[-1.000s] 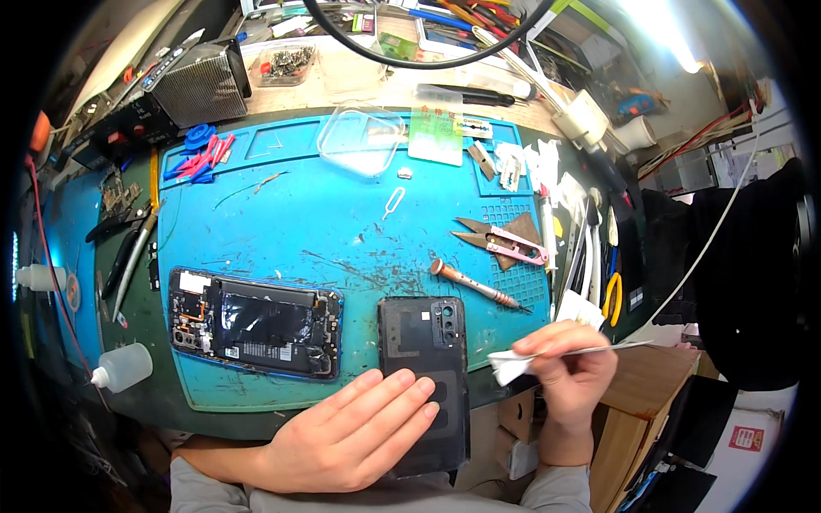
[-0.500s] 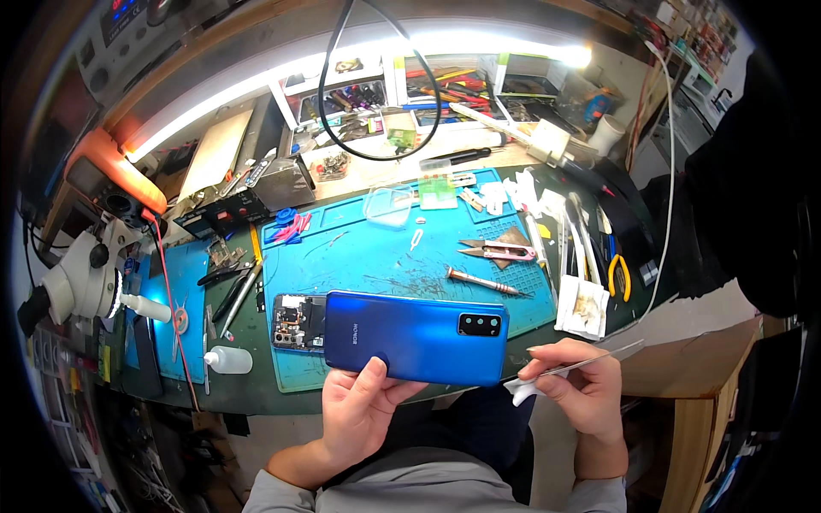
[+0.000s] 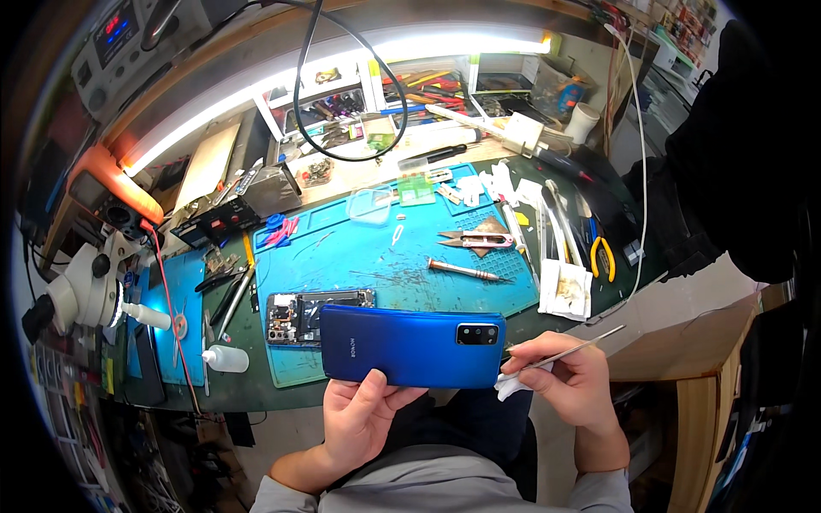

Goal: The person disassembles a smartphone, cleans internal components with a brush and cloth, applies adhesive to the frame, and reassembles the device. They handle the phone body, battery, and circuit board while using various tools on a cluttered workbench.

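Observation:
A blue phone back cover (image 3: 410, 349), with a black camera block at its right end, lies across my left hand (image 3: 363, 415). The thumb presses on its lower edge and the other fingers go behind it. Close to the cover's right end, my right hand (image 3: 564, 376) pinches a thin metal tool (image 3: 590, 340) together with a crumpled white tissue (image 3: 523, 382). The tool's end by the cover is partly hidden by fingers and tissue. Behind the cover, an opened phone body (image 3: 295, 321) with bare circuitry rests on the blue mat, its right part covered from sight.
On the blue work mat (image 3: 342, 261) lie a screwdriver (image 3: 466, 270), pink-handled snips (image 3: 479, 238) and a clear box (image 3: 369, 207). Yellow-handled pliers (image 3: 603, 256) and a stained white pad (image 3: 564, 289) sit right. A white bottle (image 3: 226, 359) and microscope (image 3: 77, 291) stand left.
The view has shifted, and more of the opened phone body shows behind the cover. My right hand with tool and tissue has come closer to the cover's right end.

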A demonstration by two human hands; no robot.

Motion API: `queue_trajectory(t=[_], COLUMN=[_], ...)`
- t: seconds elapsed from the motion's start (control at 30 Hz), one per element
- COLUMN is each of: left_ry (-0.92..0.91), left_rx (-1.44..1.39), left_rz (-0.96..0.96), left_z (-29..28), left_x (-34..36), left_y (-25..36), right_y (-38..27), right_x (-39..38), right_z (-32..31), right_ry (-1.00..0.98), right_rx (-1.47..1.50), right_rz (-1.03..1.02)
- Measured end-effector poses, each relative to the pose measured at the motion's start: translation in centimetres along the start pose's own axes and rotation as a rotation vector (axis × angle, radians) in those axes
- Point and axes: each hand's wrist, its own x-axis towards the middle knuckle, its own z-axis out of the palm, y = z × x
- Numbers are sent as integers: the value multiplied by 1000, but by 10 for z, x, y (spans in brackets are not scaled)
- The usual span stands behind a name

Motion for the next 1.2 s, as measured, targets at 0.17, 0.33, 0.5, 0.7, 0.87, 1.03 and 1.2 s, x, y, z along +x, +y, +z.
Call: queue_trajectory(t=[0.17, 0.33, 0.5, 0.7, 0.87, 1.03, 1.2], left_ry=[5, 26, 36, -36, -19, 41, -318], left_rx=[5, 18, 18, 92, 88, 127, 1366], left_rz=[1, 10, 22, 27, 20, 298, 766], left_z=[1, 1, 2, -10, -9, -11, 2], left_x=[1, 2, 2, 0, 1, 0, 24], left_y=[1, 1, 2, 2, 2, -5, 19], right_y=[1, 1, 3, 1, 3, 3, 13], right_x=[2, 4, 5, 7, 6, 8, 3], right_z=[1, 4, 5, 6, 6, 5, 2], right_ry=[-7, 3, -3, -8, -3, 34, 276], right_rx=[-4, -5, -16, -36, -17, 15, 65], right_rz=[-6, 25, -1, 11, 23, 40, 102])
